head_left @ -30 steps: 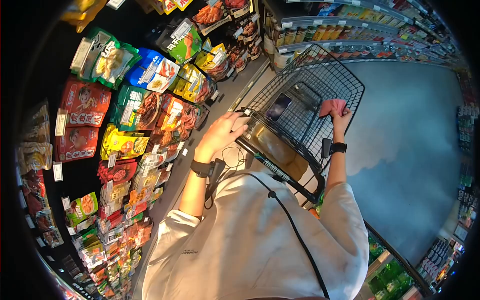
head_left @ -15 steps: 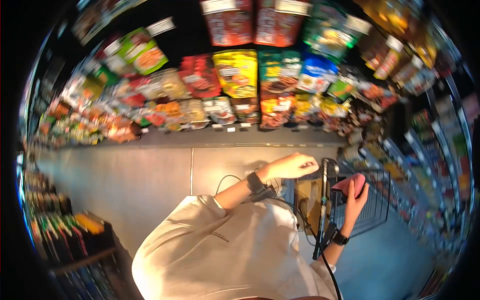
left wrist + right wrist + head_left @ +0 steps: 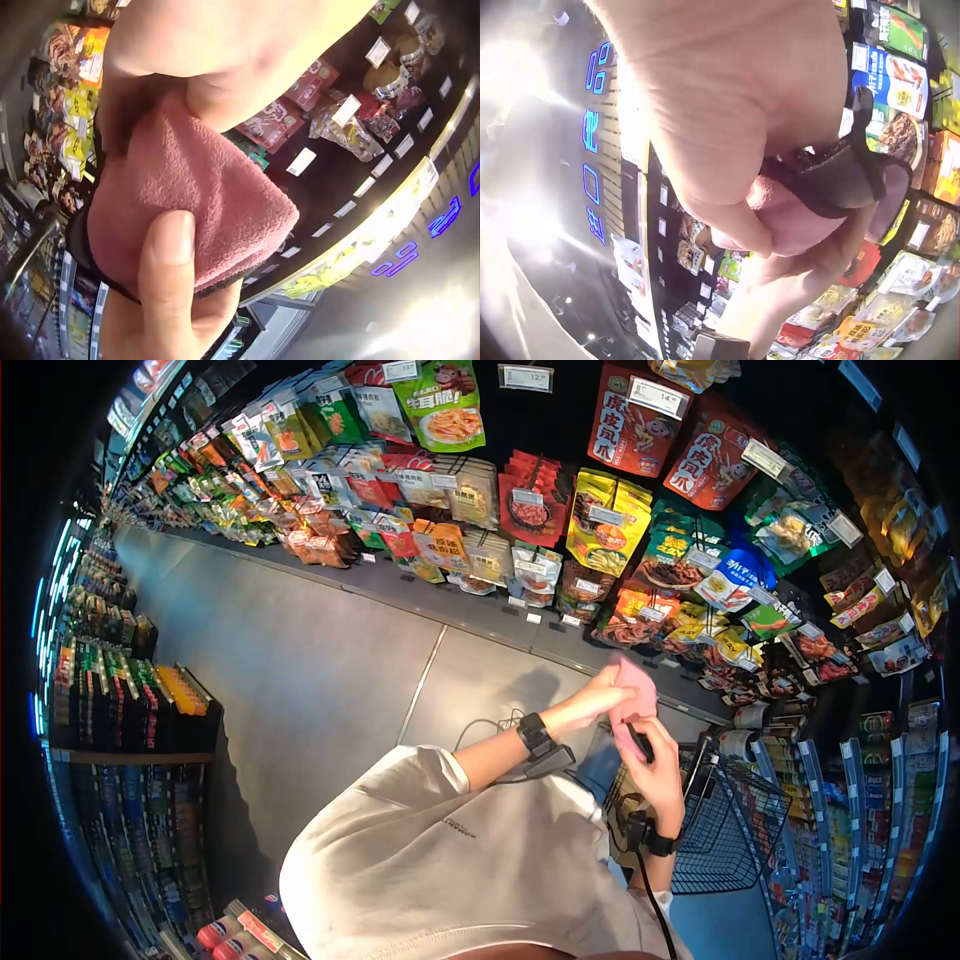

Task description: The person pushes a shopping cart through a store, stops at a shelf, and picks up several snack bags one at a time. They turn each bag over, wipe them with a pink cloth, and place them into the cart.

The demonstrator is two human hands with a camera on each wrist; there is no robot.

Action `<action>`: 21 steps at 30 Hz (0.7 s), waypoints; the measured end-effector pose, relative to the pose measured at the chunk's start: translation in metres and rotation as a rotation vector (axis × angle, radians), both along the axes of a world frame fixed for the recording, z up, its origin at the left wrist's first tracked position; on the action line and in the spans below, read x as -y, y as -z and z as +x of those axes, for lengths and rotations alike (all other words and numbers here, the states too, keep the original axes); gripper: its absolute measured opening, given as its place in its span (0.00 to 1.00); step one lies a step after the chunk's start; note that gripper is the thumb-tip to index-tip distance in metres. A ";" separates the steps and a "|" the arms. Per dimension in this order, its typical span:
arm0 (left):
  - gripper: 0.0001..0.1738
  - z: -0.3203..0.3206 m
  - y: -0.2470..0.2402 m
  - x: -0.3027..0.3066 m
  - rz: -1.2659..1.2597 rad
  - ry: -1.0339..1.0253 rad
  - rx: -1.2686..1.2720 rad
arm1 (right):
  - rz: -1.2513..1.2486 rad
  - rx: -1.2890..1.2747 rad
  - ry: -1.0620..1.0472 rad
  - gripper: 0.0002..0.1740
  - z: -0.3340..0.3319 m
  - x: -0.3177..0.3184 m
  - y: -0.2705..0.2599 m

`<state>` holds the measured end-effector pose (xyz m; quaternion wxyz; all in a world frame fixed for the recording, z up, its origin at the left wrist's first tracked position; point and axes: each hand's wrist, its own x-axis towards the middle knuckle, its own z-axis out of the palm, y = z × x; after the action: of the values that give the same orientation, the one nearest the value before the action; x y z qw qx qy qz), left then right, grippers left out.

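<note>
A pink plush cloth (image 3: 632,685) with black edging is held between both hands in front of the chest. My left hand (image 3: 597,698) grips one end of it; in the left wrist view its curled fingers (image 3: 217,45) cover that part. My right hand (image 3: 657,765) pinches the other end, its thumb (image 3: 171,255) pressed on the plush face. A black strap-like piece (image 3: 832,180) juts from the cloth beside the right palm in the right wrist view. The two hands are close together.
A black wire shopping cart (image 3: 730,830) stands just right of the hands, its handle (image 3: 697,765) near the right wrist. Racks of bagged snacks (image 3: 610,525) line the front. Bottle shelves (image 3: 870,810) rise at right, another shelf unit (image 3: 130,740) at left. A cable hangs by the torso.
The left hand has left the cart handle and taken hold of the pink cloth. The right hand has brought the cloth from over the cart toward it. The view has swung to the left.
</note>
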<state>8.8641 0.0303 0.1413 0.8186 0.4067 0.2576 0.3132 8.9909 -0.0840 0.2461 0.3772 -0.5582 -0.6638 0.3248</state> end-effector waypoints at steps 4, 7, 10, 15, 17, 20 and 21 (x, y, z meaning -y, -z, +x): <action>0.29 -0.003 -0.033 0.004 0.194 -0.155 -0.105 | 0.021 -0.018 0.073 0.15 0.021 0.003 -0.004; 0.30 -0.004 -0.031 0.003 0.242 0.116 -0.102 | 0.183 -0.031 0.241 0.15 0.039 0.009 -0.001; 0.27 -0.002 -0.035 0.008 0.402 0.400 -0.111 | 0.233 -0.129 0.368 0.16 0.050 0.016 0.006; 0.20 0.004 -0.054 0.014 0.528 0.603 -0.372 | -0.055 -0.590 0.266 0.28 0.071 0.037 0.054; 0.18 0.006 -0.048 0.010 0.542 0.621 -0.424 | -0.194 -0.796 0.233 0.31 0.074 0.042 0.051; 0.18 0.007 -0.059 0.001 0.448 0.472 -0.238 | -0.212 -0.735 0.322 0.27 0.084 0.038 0.066; 0.17 0.005 -0.055 -0.010 0.412 0.442 -0.252 | -0.237 -0.729 0.349 0.24 0.088 0.036 0.069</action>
<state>8.8692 0.0407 0.1961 0.7288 0.6455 0.1937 0.1208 9.0786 -0.1201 0.1768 0.5699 -0.5505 -0.3405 0.5063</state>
